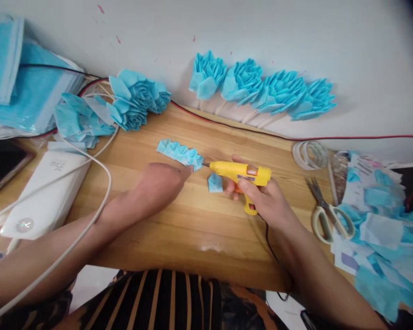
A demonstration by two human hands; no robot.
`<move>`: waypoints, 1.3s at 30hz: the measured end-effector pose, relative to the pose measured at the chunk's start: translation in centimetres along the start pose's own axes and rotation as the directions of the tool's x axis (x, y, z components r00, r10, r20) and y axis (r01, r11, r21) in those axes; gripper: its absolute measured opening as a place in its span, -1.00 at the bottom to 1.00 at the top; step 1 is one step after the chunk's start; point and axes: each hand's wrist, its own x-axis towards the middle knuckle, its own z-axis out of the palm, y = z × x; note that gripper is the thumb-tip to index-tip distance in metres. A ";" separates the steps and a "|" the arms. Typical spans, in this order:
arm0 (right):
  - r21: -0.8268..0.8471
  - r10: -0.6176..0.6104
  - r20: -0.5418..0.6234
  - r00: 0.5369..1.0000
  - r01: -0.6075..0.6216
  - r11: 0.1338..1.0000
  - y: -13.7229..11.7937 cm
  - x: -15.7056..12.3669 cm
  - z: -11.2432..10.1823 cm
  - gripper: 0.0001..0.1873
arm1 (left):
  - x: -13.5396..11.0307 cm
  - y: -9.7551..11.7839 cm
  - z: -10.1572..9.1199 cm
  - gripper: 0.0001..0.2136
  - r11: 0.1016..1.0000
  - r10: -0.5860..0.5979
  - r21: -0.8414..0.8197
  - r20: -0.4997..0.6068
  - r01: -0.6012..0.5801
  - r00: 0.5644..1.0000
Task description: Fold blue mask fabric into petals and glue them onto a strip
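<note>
My right hand (266, 197) is wrapped round the grip of a yellow glue gun (239, 172). Its nozzle points left and meets the right end of a strip of folded light-blue pieces (179, 153) lying on the wooden table. My left hand (165, 183) is closed at the near edge of that strip, by the nozzle tip; most of its fingertips are hidden behind the hand. Just below the nozzle, a single folded blue piece (215, 183) lies loose on the table.
Several blue flowers on sticks (242, 82) lean along the wall, with more blue flowers (136, 98) at left. A white power bank (46, 192) and its cable (105, 183) lie left. Scissors (325, 215), a tape roll (309, 155) and blue scraps (382, 233) are at right.
</note>
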 end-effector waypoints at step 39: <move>-0.061 0.064 -0.067 0.996 -0.068 0.996 0.6 0.8 0.8 -0.64 | 0.9 1.2 -1.4 -0.62 0.985 -0.118 0.147 0.205 0.088 0.972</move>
